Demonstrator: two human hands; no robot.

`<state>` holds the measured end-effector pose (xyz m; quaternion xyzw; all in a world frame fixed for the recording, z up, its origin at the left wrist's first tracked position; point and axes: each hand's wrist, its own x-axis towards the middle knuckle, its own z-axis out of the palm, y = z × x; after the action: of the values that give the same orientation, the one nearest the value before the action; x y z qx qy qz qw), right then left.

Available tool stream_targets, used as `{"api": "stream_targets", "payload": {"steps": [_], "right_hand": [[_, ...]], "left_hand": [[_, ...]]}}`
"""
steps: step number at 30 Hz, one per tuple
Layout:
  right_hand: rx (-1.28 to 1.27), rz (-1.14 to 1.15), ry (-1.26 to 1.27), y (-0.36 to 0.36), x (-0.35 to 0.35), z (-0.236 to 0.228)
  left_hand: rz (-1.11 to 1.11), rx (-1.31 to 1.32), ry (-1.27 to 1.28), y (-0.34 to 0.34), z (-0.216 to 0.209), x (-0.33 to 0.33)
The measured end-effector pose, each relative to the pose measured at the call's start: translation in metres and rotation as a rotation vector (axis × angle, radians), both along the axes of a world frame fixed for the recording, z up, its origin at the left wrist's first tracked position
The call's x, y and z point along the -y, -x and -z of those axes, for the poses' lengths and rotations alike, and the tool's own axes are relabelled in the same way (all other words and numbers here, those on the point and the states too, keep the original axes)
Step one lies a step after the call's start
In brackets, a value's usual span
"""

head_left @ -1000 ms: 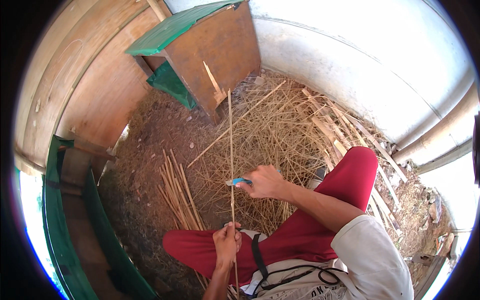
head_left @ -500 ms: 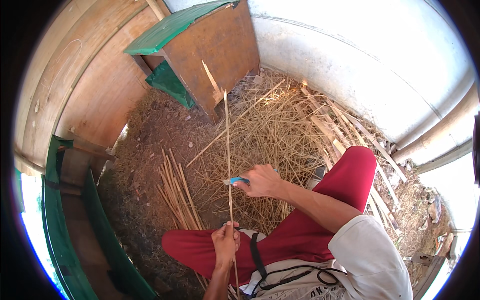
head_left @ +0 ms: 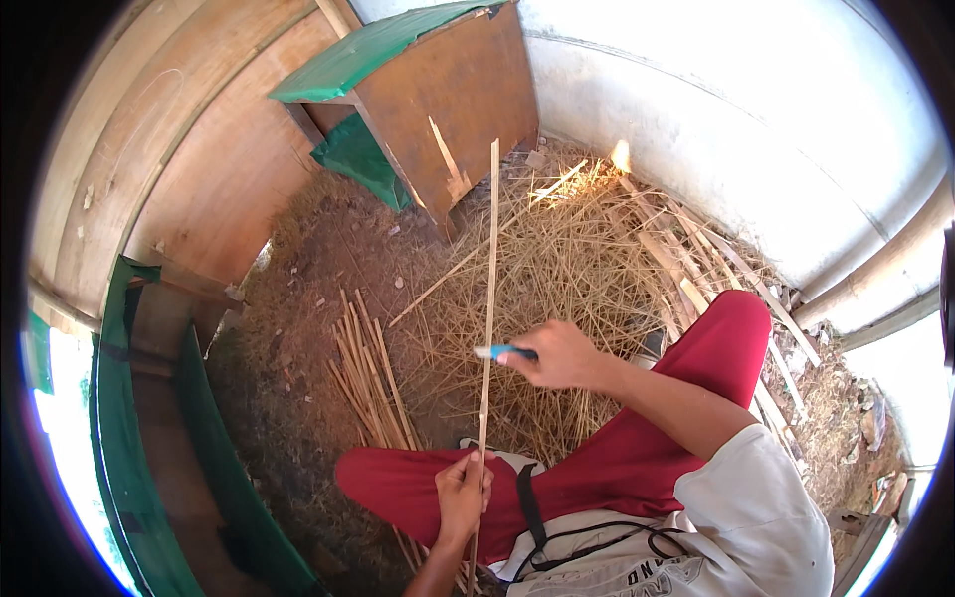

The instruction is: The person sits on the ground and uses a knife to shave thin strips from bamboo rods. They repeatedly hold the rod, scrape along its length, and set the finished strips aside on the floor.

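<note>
Our left hand [head_left: 465, 495] is clamped on the lower part of a long pale strip [head_left: 492, 239], on our side of the straw-like heap [head_left: 567, 249]; the strip runs up along the heap's left side. Our right hand [head_left: 554, 355], over the heap, is closed round a blue-handled knife [head_left: 515, 352], blade across the strip. Left of the heap: slender strips [head_left: 370, 368] in a loose bundle. Beyond it, leftward: a brown wooden cabinet [head_left: 468, 99].

blue-handled knife [head_left: 512, 352], tan strip [head_left: 491, 259], red trousers [head_left: 617, 468]
</note>
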<state>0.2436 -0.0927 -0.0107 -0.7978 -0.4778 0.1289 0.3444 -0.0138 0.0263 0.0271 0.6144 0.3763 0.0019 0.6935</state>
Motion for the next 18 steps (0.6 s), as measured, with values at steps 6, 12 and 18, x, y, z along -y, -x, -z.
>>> {"api": "stream_targets", "payload": {"steps": [6,12,18], "right_hand": [[0.096,-0.035,-0.105,0.020,0.009,-0.006],[0.077,0.149,0.025,-0.018,0.016,-0.012],[0.234,-0.085,-0.244,0.021,0.013,-0.015]], "left_hand": [[-0.030,0.053,0.106,-0.023,0.006,-0.001],[0.019,-0.018,0.216,0.004,0.000,0.015],[-0.015,0.057,0.230,-0.020,0.001,-0.002]]}}
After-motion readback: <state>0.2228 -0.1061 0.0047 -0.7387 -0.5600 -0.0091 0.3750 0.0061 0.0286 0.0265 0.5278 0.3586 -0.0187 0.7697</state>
